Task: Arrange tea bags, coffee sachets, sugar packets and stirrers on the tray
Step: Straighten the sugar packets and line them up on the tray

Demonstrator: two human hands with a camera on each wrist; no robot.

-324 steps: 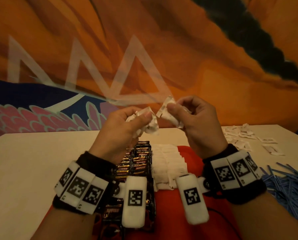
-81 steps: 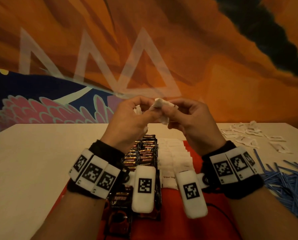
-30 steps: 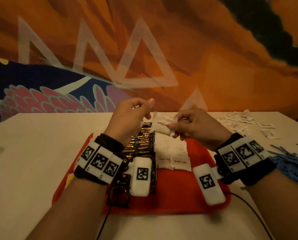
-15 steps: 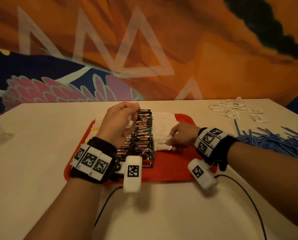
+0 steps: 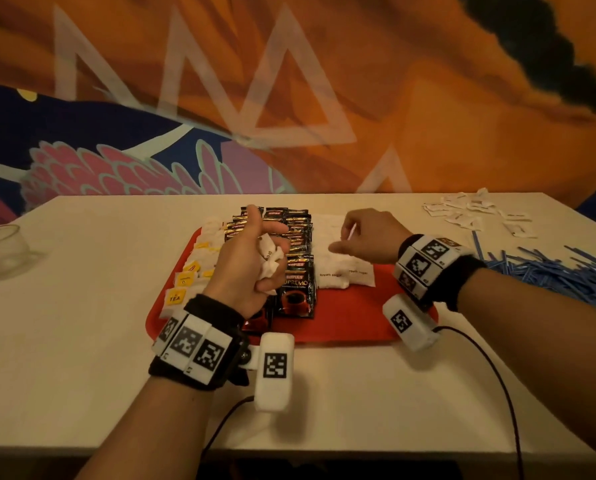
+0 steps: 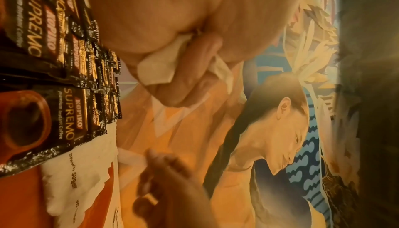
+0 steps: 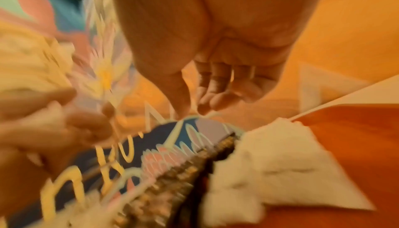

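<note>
The left hand (image 5: 251, 261) hangs over the near middle of the flat red plastic tray (image 5: 341, 320), its fingers curled tight round a bunch of crumpled white paper sugar packets (image 5: 270, 263). The right hand (image 5: 365, 239) hovers empty just above the overlapping rows of white brown-sugar packets (image 5: 338, 268) on the tray's right half, fingers loosely bent and slightly apart. Two columns of glossy black coffee sachets (image 5: 298, 285) run down the tray's middle, and white tea bags with yellow tags (image 5: 185, 278) lie along its left edge. The tray sits on a pale, smooth counter (image 5: 81, 306). To the right lie a heap of thin blue plastic stirrers (image 5: 549, 275) and, farther back, loose white packets (image 5: 476, 213). A clear glass bowl (image 5: 2, 247) stands at the far left. Behind is a wall mural (image 5: 428, 98) in orange, navy and pink.
</note>
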